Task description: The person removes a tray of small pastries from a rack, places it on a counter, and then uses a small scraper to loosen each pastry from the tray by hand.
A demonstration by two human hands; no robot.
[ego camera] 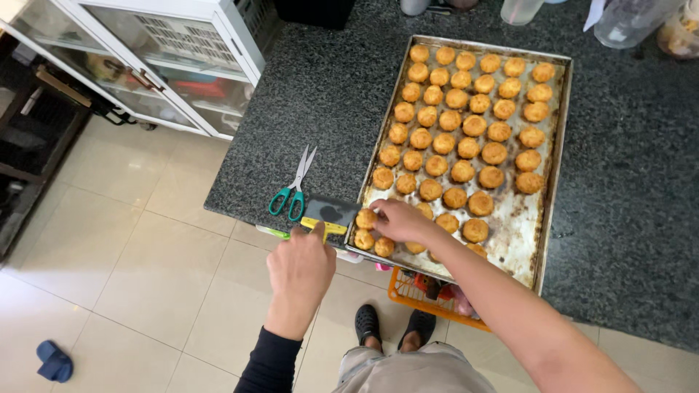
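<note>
left arm: your left hand (300,268) is bare; a close-fitting black long sleeve (271,364) ends just short of the wrist.
right arm: your right hand (399,220) is bare, and no sleeve shows along the forearm.
legs: you wear light grey-beige trousers (408,370).
feet: 2 black perforated clogs (393,326).

A pair of green-handled scissors (293,188) is lying closed on the dark speckled counter (328,94), blades pointing away from its edge. A white glass-fronted cabinet (156,51) is standing to the left. An orange basket (419,291) is sitting on the pale tiled floor (145,262) under the counter, and a blue slipper (54,361) is lying well apart.
</note>
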